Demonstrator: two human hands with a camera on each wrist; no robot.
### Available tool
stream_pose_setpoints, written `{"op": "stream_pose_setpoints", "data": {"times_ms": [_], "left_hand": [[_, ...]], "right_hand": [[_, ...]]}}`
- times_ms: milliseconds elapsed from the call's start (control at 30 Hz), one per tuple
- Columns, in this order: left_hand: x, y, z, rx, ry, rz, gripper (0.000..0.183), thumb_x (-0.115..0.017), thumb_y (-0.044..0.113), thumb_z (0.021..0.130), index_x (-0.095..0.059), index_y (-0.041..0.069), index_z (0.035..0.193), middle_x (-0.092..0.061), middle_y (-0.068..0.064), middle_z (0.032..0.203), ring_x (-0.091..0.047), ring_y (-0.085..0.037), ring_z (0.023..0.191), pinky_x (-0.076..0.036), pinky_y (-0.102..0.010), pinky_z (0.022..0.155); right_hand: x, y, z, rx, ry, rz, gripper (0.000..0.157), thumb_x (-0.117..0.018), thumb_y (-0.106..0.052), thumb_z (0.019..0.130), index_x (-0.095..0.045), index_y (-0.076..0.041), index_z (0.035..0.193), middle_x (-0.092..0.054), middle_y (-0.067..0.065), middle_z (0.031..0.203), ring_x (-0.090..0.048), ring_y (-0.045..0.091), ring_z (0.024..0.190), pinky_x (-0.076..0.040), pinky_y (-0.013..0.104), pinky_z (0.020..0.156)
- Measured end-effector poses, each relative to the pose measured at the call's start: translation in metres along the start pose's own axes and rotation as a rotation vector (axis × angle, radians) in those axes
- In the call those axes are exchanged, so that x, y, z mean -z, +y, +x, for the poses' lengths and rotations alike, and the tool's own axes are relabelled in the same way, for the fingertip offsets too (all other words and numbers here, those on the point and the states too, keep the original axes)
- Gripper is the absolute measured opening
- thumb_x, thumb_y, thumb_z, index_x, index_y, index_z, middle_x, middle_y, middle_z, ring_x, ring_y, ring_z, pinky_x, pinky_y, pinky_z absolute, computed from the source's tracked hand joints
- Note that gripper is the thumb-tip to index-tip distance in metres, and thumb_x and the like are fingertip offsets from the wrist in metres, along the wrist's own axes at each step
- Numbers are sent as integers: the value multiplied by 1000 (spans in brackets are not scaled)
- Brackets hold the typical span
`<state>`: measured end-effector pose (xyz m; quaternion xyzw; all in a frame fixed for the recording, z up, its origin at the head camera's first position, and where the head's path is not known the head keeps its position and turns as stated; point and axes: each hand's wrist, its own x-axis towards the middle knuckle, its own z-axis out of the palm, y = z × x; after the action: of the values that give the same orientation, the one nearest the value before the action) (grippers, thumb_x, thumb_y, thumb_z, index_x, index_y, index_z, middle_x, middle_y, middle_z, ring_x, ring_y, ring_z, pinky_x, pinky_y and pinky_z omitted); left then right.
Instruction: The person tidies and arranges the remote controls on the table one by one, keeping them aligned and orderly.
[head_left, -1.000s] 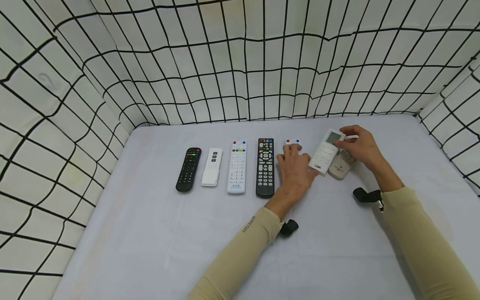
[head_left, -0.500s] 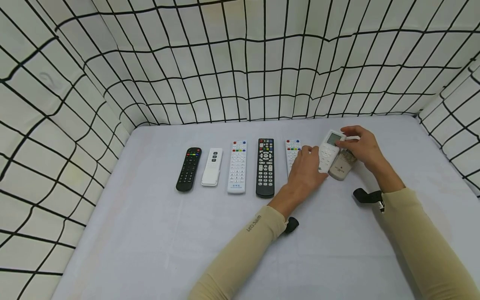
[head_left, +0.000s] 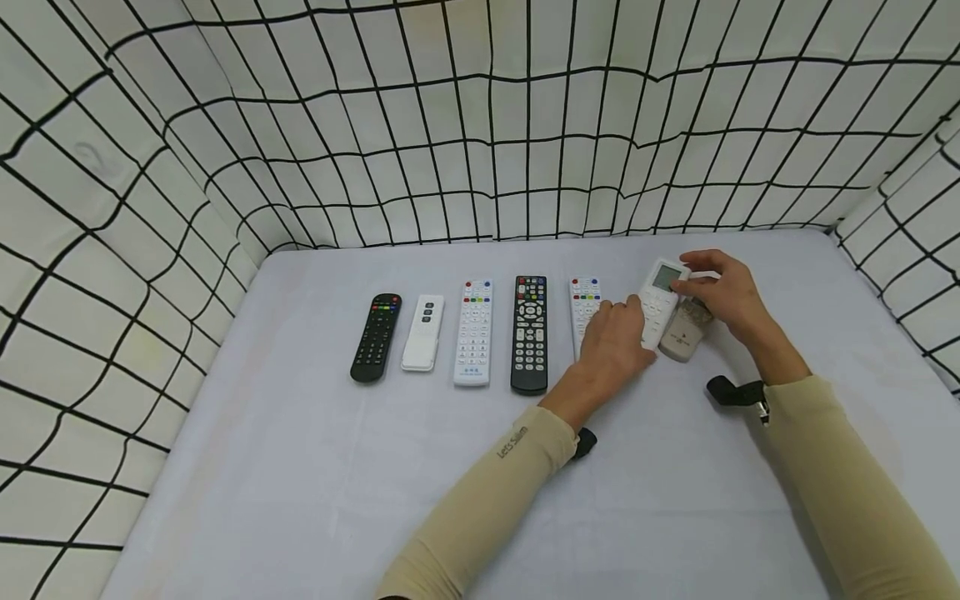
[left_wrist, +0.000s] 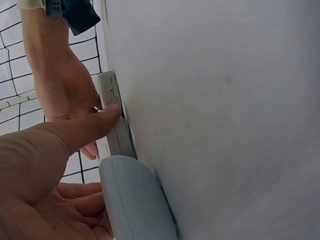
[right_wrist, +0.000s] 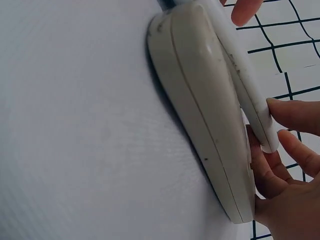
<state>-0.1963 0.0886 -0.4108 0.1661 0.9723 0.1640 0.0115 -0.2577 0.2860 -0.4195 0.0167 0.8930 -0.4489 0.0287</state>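
My left hand (head_left: 613, 340) holds the lower part of a white air-conditioner remote (head_left: 657, 300), its thumb at the bottom end and its fingers along the left edge. At the display end my right hand (head_left: 720, 287) pinches the same remote between thumb and fingers. The remote is tilted and partly overlaps a worn beige remote (head_left: 684, 332) on its right. In the right wrist view the beige remote (right_wrist: 200, 110) lies on the cloth, with the white remote (right_wrist: 250, 95) leaning over it. Partly hidden by my left hand is a white remote with coloured buttons (head_left: 585, 298).
Further left, in a row, lie a black remote (head_left: 530, 333), a white many-button remote (head_left: 473, 333), a small white remote (head_left: 423, 333) and another black remote (head_left: 377, 337). Black netting (head_left: 528, 142) over white walls encloses the back and sides of the white-covered table (head_left: 300, 467).
My left hand has moved right, off the white remote with coloured buttons and onto the lower part of the air-conditioner remote. My right hand has stayed at its upper end.
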Motion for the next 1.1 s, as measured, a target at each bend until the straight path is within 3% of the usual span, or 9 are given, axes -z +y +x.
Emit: {"op": "stream_pose_setpoints", "data": {"times_ms": [200,333,467,667,900,1100], "left_hand": [[3,4,-3,32,10,-87,62,-87,34,86,-57,5,132,-65,-2,109,-58,-10,91,-53,-19,74],[3,7,-5,75,-1,-205,67,-87,31,85,-53,4,137,-59,-4,115,-59,-9,82,-51,-17,68],[1,8,-8,126,0,-312,73,-88,29,84,-50,4,141,-55,-8,122,-58,-11,84,-52,-17,70],[1,9,-14,177,33,-444,78,-89,26,83,-48,2,144,-53,-9,122,-54,-10,87,-50,-18,73],[2,14,-20,177,54,-407,58,-81,22,91,-51,-1,136,-55,-12,119,-56,-13,88,-50,-19,72],[-1,18,-25,180,12,-399,57,-76,21,96,-49,-2,139,-54,-12,121,-59,-14,91,-51,-19,75]], "right_hand": [[2,-2,0,40,3,69,61,-69,-29,101,-46,-9,154,-47,16,155,-53,-12,101,-42,13,85],[3,-5,-1,72,4,95,59,-68,-25,102,-46,-8,154,-46,16,155,-54,-15,100,-43,9,83],[1,-9,0,77,-27,121,59,-66,-22,103,-44,-7,154,-43,16,156,-55,-12,101,-45,8,82],[-6,-15,3,60,-82,114,60,-64,-21,103,-41,-7,157,-41,16,160,-54,-2,111,-46,8,81],[-15,-22,1,55,-136,99,59,-61,-17,105,-38,-3,157,-40,20,161,-52,32,137,-44,8,81],[-16,-22,0,62,-164,42,62,-61,-17,103,-36,-2,158,-40,24,161,-50,41,140,-46,13,80]]}}
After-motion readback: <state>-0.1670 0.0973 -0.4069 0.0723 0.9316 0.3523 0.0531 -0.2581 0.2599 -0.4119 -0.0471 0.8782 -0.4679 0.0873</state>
